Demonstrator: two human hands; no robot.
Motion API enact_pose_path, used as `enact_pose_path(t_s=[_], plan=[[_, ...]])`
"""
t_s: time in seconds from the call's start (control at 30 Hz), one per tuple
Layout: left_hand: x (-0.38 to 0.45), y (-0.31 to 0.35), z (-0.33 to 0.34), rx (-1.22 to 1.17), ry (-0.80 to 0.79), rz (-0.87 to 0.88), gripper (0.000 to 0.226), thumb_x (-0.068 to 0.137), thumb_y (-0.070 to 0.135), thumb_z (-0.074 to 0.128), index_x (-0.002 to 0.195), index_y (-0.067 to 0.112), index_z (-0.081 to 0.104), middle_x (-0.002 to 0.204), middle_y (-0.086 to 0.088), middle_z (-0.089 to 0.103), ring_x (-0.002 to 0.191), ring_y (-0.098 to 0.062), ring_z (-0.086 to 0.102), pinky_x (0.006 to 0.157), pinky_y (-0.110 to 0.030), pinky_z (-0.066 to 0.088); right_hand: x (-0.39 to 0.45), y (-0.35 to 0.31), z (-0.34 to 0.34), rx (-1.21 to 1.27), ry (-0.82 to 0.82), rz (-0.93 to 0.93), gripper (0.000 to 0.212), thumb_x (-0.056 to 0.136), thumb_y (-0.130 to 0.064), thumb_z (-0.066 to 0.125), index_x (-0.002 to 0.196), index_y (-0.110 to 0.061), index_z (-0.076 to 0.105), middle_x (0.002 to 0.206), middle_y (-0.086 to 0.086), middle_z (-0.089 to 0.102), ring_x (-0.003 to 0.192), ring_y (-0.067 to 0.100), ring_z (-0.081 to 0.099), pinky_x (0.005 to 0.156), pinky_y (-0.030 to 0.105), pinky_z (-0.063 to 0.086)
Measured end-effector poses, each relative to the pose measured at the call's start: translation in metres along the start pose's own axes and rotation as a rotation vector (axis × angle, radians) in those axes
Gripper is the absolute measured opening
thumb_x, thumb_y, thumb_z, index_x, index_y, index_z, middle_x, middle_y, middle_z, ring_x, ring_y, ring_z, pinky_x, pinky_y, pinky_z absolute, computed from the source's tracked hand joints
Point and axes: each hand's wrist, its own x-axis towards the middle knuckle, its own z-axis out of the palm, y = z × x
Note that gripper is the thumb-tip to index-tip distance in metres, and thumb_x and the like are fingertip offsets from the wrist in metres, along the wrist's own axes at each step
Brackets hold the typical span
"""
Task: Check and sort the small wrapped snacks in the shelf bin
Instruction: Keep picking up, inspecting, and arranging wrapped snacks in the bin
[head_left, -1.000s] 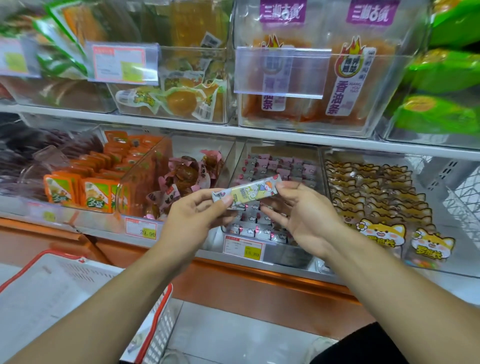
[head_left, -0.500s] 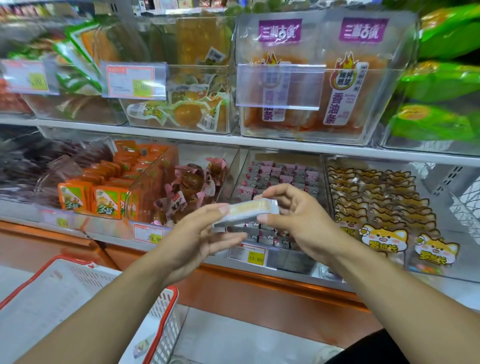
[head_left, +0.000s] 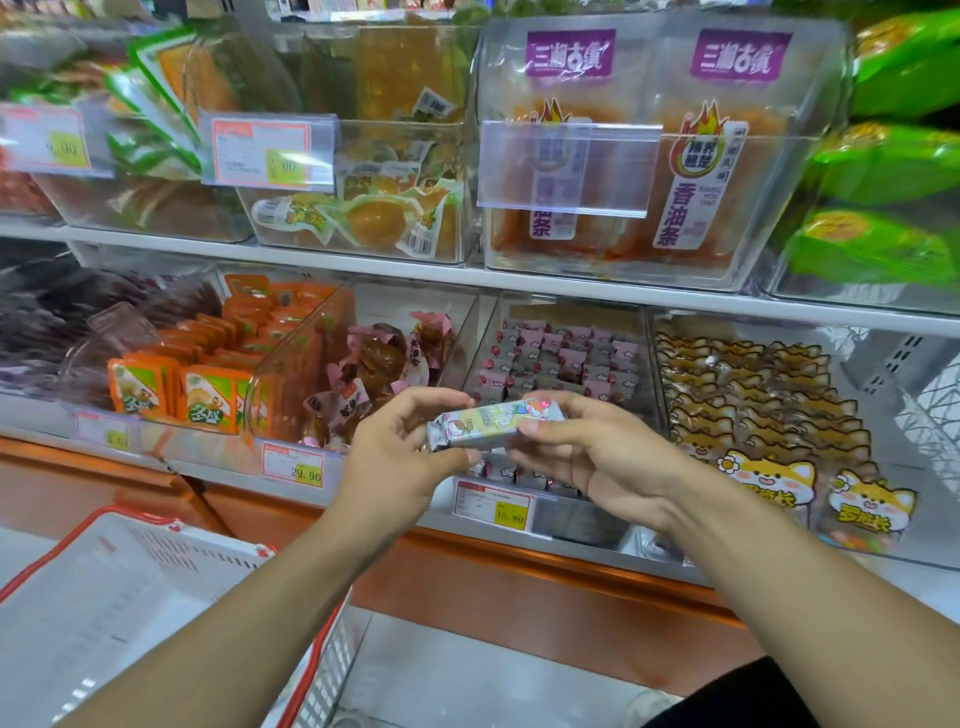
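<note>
both hands up front: left hand (head_left: 400, 457) pinches the left end of a small wrapped snack bar (head_left: 496, 423), right hand (head_left: 597, 457) pinches the right end, fingers curled round it. looks light, crinkly foil, prob slippery & soft inside, so hold by the ends, no squeezing. it's held level just in front of the shelf bin (head_left: 558, 306) of pink/grey packs behind

Snack bar (head_left: 496, 423) before shelf bin (head_left: 566, 358)

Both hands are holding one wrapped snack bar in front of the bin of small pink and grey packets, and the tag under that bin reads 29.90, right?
Not quite. Both the left hand and right hand do hold the wrapped snack bar before the bin of small pink and grey packets, but the head view shows its price tag reading 15.80.
</note>
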Motion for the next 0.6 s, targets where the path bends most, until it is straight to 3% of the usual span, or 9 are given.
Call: enact_pose_path(t_s=[0.13, 0.27, 0.33, 0.4, 0.47, 0.6], plan=[[0.004, -0.007, 0.013, 0.130, 0.082, 0.040, 0.043, 0.071, -0.012, 0.083, 0.103, 0.014, 0.068, 0.103, -0.001, 0.075, 0.096, -0.012, 0.073, 0.080, -0.026, 0.060, 0.007, -0.004, 0.001, 0.059, 0.088, -0.026, 0.032, 0.087, 0.011, 0.065, 0.117, 0.007, 0.057, 0.102, 0.022, 0.075, 0.096, 0.028, 0.075, 0.078, 0.033, 0.063], [0.014, -0.012, 0.025, 0.166, 0.096, 0.044, 0.039, 0.079, -0.004, 0.080, 0.107, 0.018, 0.065, 0.108, 0.004, 0.073, 0.098, -0.007, 0.072, 0.082, -0.019, 0.058, 0.018, -0.018, -0.005, 0.098, 0.304, -0.271, 0.018, 0.088, 0.007, 0.064, 0.104, 0.000, 0.065, 0.096, 0.011, 0.078, 0.094, 0.024, 0.075, 0.082, 0.033, 0.062], [0.018, -0.015, 0.025, 0.450, 0.040, 0.144, 0.035, 0.084, 0.008, 0.079, 0.113, 0.023, 0.064, 0.116, 0.008, 0.069, 0.106, -0.004, 0.066, 0.096, -0.020, 0.053, 0.027, -0.027, -0.015, -0.223, 0.559, -0.469, 0.017, 0.088, 0.000, 0.069, 0.097, -0.015, 0.067, 0.097, 0.005, 0.076, 0.100, 0.026, 0.072, 0.087, 0.038, 0.059], [0.020, -0.017, 0.028, 0.715, -0.043, 0.247, 0.040, 0.088, 0.021, 0.076, 0.125, 0.025, 0.062, 0.125, 0.009, 0.063, 0.112, -0.004, 0.057, 0.103, -0.023, 0.047, 0.037, -0.036, -0.029, -0.788, 0.785, -0.648, 0.016, 0.089, -0.011, 0.072, 0.103, -0.017, 0.067, 0.102, 0.004, 0.072, 0.101, 0.028, 0.067, 0.089, 0.041, 0.056], [0.022, -0.018, 0.034, 0.814, -0.126, 0.279, 0.043, 0.092, 0.031, 0.071, 0.132, 0.027, 0.057, 0.133, 0.011, 0.057, 0.115, 0.000, 0.049, 0.102, -0.020, 0.039, 0.048, -0.043, -0.040, -1.149, 0.807, -0.704, 0.022, 0.093, -0.015, 0.067, 0.114, -0.010, 0.067, 0.112, 0.012, 0.071, 0.102, 0.031, 0.067, 0.089, 0.037, 0.054], [0.024, -0.025, 0.046, 0.922, -0.252, 0.258, 0.051, 0.096, 0.048, 0.060, 0.141, 0.028, 0.048, 0.143, 0.010, 0.047, 0.129, -0.007, 0.044, 0.103, -0.022, 0.033, 0.066, -0.048, -0.045, -1.280, 0.714, -0.599, 0.033, 0.094, -0.009, 0.064, 0.127, -0.016, 0.061, 0.125, 0.006, 0.068, 0.092, 0.017, 0.066, 0.078, 0.026, 0.052]])
